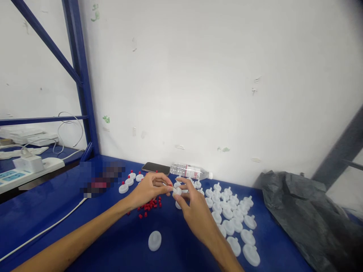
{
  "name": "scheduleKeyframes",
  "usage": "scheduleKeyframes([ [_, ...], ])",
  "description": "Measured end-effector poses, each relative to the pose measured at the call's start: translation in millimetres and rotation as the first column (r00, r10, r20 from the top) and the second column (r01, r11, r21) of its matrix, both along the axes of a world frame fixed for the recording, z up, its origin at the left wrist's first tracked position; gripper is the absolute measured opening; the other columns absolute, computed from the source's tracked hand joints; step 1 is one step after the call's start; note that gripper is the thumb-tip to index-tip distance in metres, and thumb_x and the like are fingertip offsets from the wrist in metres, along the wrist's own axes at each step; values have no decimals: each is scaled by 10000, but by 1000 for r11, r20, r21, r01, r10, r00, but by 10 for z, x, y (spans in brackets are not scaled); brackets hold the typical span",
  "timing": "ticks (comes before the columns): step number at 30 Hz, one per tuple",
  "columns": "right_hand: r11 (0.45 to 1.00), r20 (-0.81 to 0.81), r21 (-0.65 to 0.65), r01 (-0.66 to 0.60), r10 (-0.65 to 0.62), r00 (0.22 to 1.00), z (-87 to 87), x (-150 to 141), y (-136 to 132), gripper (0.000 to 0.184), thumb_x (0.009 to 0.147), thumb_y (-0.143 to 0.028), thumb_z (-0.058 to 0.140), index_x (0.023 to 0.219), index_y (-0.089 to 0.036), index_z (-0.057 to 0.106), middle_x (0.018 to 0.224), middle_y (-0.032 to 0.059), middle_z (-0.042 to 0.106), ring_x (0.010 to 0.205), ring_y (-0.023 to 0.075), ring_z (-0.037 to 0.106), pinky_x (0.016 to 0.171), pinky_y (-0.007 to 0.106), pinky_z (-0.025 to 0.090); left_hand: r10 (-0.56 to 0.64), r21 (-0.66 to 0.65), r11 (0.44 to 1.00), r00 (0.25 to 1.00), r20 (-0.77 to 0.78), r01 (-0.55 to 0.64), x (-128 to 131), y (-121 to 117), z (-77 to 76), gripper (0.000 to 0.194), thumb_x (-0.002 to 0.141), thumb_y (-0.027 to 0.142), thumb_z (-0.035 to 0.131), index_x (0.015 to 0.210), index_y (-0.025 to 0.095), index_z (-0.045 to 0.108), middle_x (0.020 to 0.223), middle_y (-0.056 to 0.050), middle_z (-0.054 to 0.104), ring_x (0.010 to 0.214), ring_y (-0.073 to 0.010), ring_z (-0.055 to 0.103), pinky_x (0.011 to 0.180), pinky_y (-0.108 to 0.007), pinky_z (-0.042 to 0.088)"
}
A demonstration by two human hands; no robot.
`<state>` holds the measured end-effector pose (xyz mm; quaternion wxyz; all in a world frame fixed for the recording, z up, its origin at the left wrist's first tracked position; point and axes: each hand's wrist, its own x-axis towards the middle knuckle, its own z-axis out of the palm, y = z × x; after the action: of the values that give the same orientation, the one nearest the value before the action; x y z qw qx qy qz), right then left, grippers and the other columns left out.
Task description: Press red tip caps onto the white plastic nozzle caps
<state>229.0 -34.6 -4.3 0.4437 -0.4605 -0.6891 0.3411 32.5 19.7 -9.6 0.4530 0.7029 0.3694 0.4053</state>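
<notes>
Both of my hands meet over the blue tabletop [119,241]. My right hand [195,213] pinches a white round plastic disc [177,191] between thumb and fingers. My left hand [149,189] is closed in a pinch on a tiny red cap [170,186] held against that disc. A small heap of red caps [150,206] lies under my left hand. Several white discs [231,219] are spread to the right of my right hand. Three discs with red caps on them [129,182] sit to the left.
One white disc [154,240] lies alone near the front. A phone [155,168] and a lying water bottle [191,172] rest against the white wall. A grey plastic bag [306,215] fills the right side. A white cable [42,230], power strip [17,177] and blue shelf post [82,83] stand left.
</notes>
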Motion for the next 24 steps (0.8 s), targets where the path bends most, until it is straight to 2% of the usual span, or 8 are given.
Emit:
scheduleKeyframes([
  [3,989,-285,-125,-84,45,957,-28,-45,19,512,876,-524,595,1282,-223,510,1090,82,680,862,217,703,808,366,529,13,9,1000,1000,-1,-12,25,-30,-3,289,799,429,763,924,177,699,737,-37,754,726,-198,720,688,-287,537],
  [6,953,-506,-259,-156,4,863,-73,-71,62,618,764,-606,716,1209,-217,535,972,43,715,816,197,696,835,359,520,3,2,1000,999,-42,-3,83,-75,-39,284,802,421,752,943,179,708,667,-19,738,645,-183,690,578,-254,492],
  [8,924,-590,-330,-195,-41,807,-92,-69,84,660,662,-589,815,1148,-218,566,878,11,719,762,182,683,811,349,520,0,14,1000,996,-95,1,129,-110,-69,270,792,414,752,936,188,724,702,-14,738,615,-168,670,520,-233,456],
  [10,908,-656,-338,-248,-38,754,-88,-58,85,642,626,-523,866,1115,-216,584,836,0,721,757,170,674,807,334,518,4,45,999,993,-118,1,167,-146,-88,262,793,427,743,928,203,739,819,-21,742,633,-155,668,521,-228,460],
  [12,899,-713,-315,-305,-12,701,-64,-44,70,604,636,-449,883,1109,-211,591,865,13,731,796,161,675,825,320,515,14,77,997,993,-117,-5,190,-175,-84,258,803,439,733,932,216,745,921,-26,731,650,-141,663,541,-227,477],
  [15,885,-764,-302,-355,-2,645,-20,-27,42,597,616,-392,904,1094,-205,600,899,23,733,829,163,678,839,319,516,26,105,994,990,-140,-12,197,-198,-51,245,817,438,717,944,231,750,899,-14,724,596,-114,620,499,-208,442],
  [21,872,-748,-309,-380,23,663,20,-1,18,578,650,-384,890,1109,-198,591,900,22,729,754,157,665,816,358,533,38,53,998,989,-143,-31,210,-199,-18,276,765,458,756,912,225,766,675,6,692,506,-122,563,414,-211,338],
  [24,863,-736,-312,-397,44,676,35,8,14,590,626,-398,899,1091,-202,594,892,13,728,755,172,684,827,370,537,46,9,999,992,-121,-45,219,-209,-7,308,740,491,760,888,221,747,634,9,679,505,-137,569,403,-214,321],
])
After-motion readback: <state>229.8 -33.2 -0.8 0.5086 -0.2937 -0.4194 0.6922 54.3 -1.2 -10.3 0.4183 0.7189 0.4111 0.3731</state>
